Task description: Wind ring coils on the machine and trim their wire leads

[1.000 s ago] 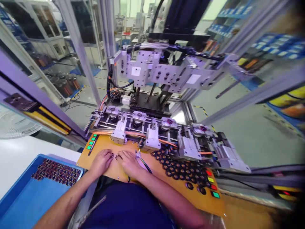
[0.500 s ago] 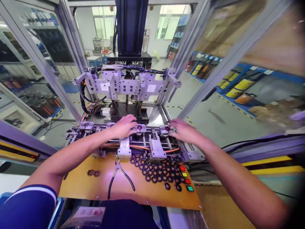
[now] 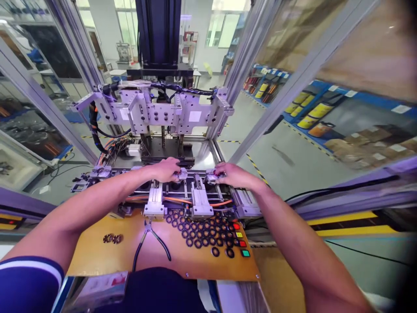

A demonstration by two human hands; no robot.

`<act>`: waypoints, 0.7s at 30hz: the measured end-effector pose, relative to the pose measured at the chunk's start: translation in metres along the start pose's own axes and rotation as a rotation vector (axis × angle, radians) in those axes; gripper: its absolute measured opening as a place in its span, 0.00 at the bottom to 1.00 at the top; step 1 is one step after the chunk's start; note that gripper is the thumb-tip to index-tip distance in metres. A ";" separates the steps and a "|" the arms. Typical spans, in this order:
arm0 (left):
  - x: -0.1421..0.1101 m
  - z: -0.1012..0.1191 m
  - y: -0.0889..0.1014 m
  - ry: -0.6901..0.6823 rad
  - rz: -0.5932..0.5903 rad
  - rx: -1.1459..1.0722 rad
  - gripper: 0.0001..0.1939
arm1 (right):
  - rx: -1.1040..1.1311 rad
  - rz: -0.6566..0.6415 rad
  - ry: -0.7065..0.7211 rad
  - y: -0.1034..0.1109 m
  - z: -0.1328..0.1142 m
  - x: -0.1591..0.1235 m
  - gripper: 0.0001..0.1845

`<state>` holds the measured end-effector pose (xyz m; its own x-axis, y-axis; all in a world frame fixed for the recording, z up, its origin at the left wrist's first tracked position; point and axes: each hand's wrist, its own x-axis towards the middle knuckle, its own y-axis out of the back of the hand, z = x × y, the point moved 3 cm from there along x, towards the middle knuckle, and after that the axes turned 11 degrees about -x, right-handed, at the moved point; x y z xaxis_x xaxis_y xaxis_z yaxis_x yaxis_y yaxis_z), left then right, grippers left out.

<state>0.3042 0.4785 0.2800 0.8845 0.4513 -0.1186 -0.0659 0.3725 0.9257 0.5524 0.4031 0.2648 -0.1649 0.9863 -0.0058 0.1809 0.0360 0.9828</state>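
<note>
Both my arms reach forward over an orange board (image 3: 97,256) to a row of metal fixtures (image 3: 195,195). My left hand (image 3: 167,169) lies curled over a round fixture seat (image 3: 182,174); whatever its fingertips hold is hidden. My right hand (image 3: 233,174) pinches a small ring core (image 3: 213,176) with a reddish centre at the neighbouring seat. Several black ring cores (image 3: 202,228) lie on the board below the fixtures. Two more ring cores (image 3: 112,238) sit apart at the left. Pliers (image 3: 151,241) rest between these two groups.
A grey machine head (image 3: 156,111) with cables hangs close above and behind the fixtures. Red, yellow and green buttons (image 3: 240,239) line the board's right side. Aluminium posts (image 3: 48,100) and clear panels enclose the cell. Orange hoses (image 3: 176,201) run under the fixtures.
A second ago both hands were together on the orange board. They then reached up to the fixtures. Since half a second ago they have closed in slightly on the seats.
</note>
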 end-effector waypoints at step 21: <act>-0.329 -0.049 -0.196 0.433 0.500 -0.161 0.05 | 0.202 0.303 0.516 -0.211 -0.345 -0.058 0.05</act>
<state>0.0032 0.2965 0.1204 0.4672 0.8722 0.1451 -0.5161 0.1358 0.8457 0.1892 0.2827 0.1218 -0.5151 0.7543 0.4070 0.4645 -0.1534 0.8722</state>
